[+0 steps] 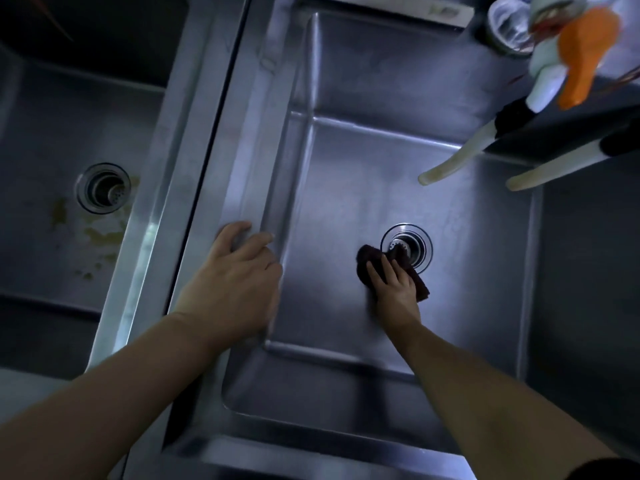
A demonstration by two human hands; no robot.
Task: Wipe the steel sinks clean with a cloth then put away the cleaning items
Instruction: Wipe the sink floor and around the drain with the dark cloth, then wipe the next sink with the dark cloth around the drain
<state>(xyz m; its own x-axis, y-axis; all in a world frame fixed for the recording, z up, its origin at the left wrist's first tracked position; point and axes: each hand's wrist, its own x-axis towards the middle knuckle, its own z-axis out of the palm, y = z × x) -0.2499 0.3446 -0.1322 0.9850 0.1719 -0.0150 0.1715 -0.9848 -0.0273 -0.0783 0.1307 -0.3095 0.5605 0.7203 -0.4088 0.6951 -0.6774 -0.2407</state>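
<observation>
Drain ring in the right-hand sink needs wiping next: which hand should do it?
Right. The right hand already presses the dark cloth against the drain. The left hand rests on the sink's rim, bracing, with no cloth.

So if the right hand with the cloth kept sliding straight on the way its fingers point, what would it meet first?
Most likely the drain strainer. The right hand presses the dark cloth on the sink floor, fingers aimed up and slightly left, the cloth's far edge already touching the drain's rim. Past it, bare steel.

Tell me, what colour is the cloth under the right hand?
The cloth is dark reddish-brown, seen in the head view beside the drain.
</observation>
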